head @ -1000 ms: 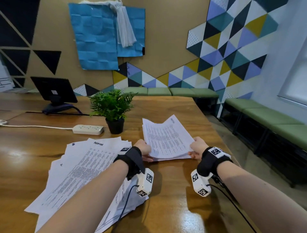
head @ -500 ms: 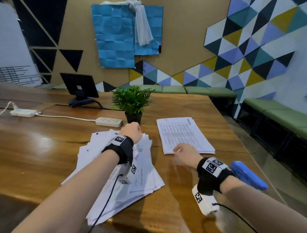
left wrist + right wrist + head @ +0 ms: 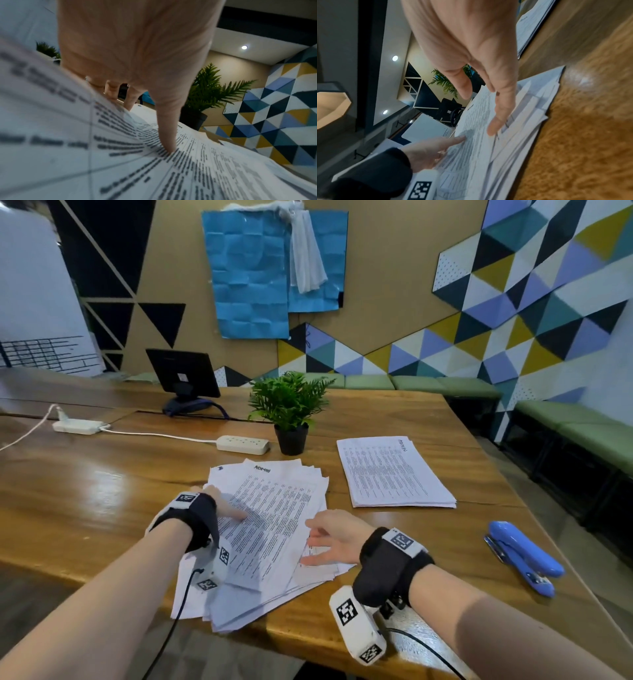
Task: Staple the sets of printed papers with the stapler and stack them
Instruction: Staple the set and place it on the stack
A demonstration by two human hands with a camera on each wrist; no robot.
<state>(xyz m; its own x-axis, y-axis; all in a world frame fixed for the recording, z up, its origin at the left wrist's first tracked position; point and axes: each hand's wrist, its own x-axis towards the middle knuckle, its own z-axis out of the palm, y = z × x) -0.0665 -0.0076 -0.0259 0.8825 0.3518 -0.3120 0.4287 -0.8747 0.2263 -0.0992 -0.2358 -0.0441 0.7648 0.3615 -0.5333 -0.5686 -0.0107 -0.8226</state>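
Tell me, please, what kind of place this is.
Probably an office meeting room or shared workspace: a long wooden table holds a loose pile of printed papers, a blue stapler and a white power strip, with green cushioned benches along the wall.

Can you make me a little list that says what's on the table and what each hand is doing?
messy pile: loose printed papers, fanned out near the table's front edge
neat stack: papers, squared up, right of the pile
stapler: blue, lying on the wooden table, nobody touching it
left hand: fingers straight, pressing on the pile
right hand: open, fingers at the pile's right edge
behind: potted plant, power strip
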